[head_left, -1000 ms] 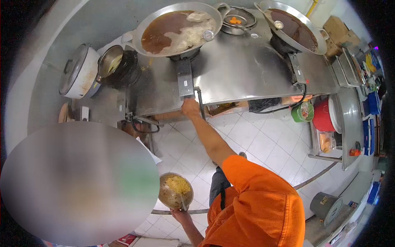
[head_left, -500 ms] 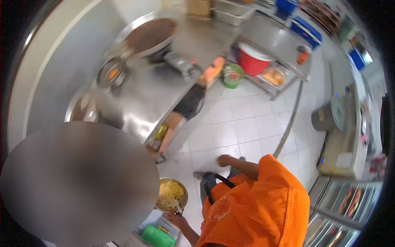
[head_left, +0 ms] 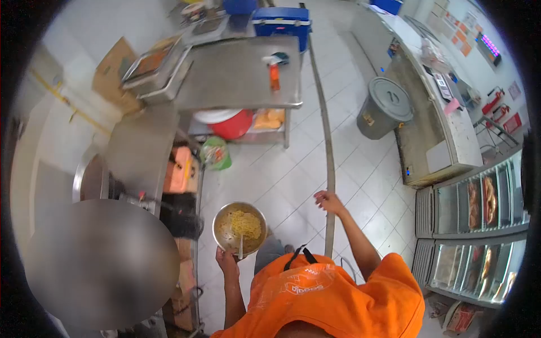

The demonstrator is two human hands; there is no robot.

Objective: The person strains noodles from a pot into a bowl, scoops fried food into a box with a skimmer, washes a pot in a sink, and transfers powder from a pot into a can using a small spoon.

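A grey blur (head_left: 101, 265) at lower left hid part of the bench (head_left: 135, 143), and the bowl (head_left: 223, 230) partly covered the left hand (head_left: 227, 259). Tiled floor (head_left: 293, 169) stretched from the bowl, below centre, to the bin (head_left: 383, 112) at upper right. The left fingers grasped the bowl's lower edge; the right hand (head_left: 328, 201) was released, its fingers loosely spread.

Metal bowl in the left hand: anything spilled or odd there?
Nothing stands out: the yellow food lies inside the metal bowl held by the left hand, with no spill visible. A blurred oval hides part of the lower left.
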